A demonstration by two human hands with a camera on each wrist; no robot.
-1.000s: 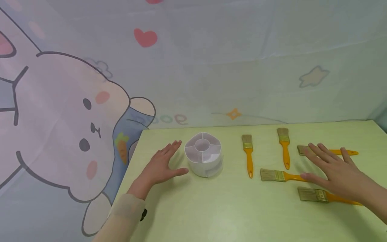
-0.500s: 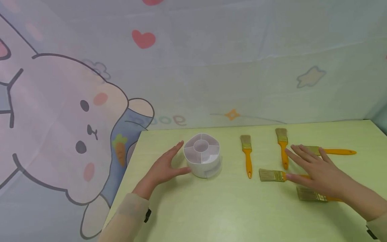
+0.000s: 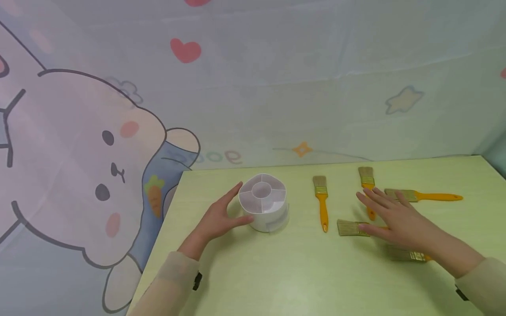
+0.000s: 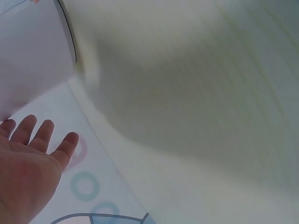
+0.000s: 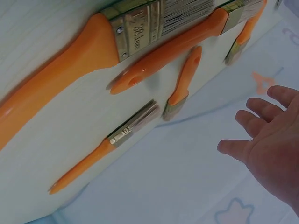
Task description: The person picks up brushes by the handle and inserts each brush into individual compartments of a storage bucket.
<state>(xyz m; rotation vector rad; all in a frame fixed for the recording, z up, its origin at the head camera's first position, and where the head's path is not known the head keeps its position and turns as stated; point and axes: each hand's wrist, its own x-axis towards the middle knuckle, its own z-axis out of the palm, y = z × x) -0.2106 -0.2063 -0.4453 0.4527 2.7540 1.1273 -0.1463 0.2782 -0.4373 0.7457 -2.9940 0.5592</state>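
A white round organizer with several compartments around a central ring stands on the table. Beside its left wall is my left hand, thumb in front and fingers spread behind; whether they touch it I cannot tell. In the left wrist view that hand lies close under the organizer's wall. My right hand, fingers straight and holding nothing, hovers over several orange-handled paintbrushes. It partly hides an upright brush, a sideways brush and a wide front brush.
Between the organizer and my right hand lies another paintbrush, bristles away from me. A sideways paintbrush lies at the back right. The pale yellow-green table ends at a printed cloth backdrop.
My right hand has moved left over the paintbrushes, uncovering the back right one. My left hand has come slightly closer to the organizer. The brushes and organizer stay in place.
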